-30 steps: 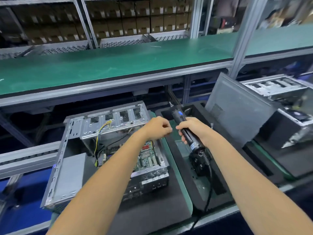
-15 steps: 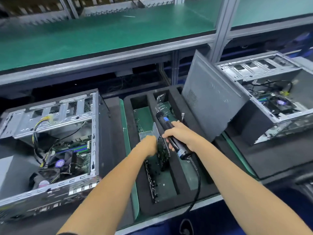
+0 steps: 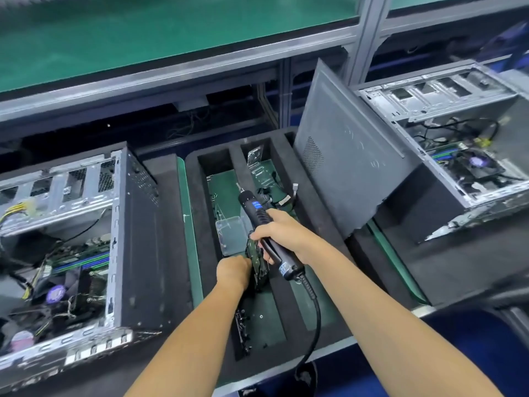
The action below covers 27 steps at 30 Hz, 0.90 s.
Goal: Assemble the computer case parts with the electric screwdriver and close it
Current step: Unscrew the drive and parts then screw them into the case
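Head cam, looking down at my bench. I'm gripping the screwdriver in my right hand, fingers wrapped round the black handle, bit pointing away from me, cable trailing off the back end toward the bench edge. My left hand is curling around a dark circuit card that's standing on edge in the foam tray; my right fingertips are touching the card's top too. A clear plastic box is sitting in the same slot, just behind the card.

The open case is lying to the left of the tray, board, fan and wires all showing inside. A grey side panel is leaning tilted at the tray's right side. Past it, a second case is sitting open as well. A green shelf is running across the back.
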Available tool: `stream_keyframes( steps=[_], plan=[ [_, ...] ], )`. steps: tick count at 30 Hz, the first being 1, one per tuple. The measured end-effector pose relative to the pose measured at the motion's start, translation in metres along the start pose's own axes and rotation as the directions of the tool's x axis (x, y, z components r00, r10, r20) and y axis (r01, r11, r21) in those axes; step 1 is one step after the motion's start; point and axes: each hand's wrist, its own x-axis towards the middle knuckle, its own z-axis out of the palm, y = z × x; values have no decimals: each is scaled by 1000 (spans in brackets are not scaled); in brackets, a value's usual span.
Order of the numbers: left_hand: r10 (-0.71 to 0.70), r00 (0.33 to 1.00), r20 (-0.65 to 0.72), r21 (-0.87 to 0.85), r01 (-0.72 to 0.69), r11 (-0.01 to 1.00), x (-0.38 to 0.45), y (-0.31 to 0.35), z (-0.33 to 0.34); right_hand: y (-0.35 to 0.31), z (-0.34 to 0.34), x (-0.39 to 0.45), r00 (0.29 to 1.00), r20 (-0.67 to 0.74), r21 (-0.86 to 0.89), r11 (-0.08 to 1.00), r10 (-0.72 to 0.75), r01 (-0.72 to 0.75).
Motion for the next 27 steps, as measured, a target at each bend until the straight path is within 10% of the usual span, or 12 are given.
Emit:
stream_keyframes(
  steps=[13,27],
  plan=[
    [-28,998,48,-118,34,992,10,0,9,3,1,7,999,-32,-15,999,30,-30],
    [239,951,196,3,-244,970,-8,-13,-7,0,2,1,999,-36,-111,993,30,-33]
  ],
)
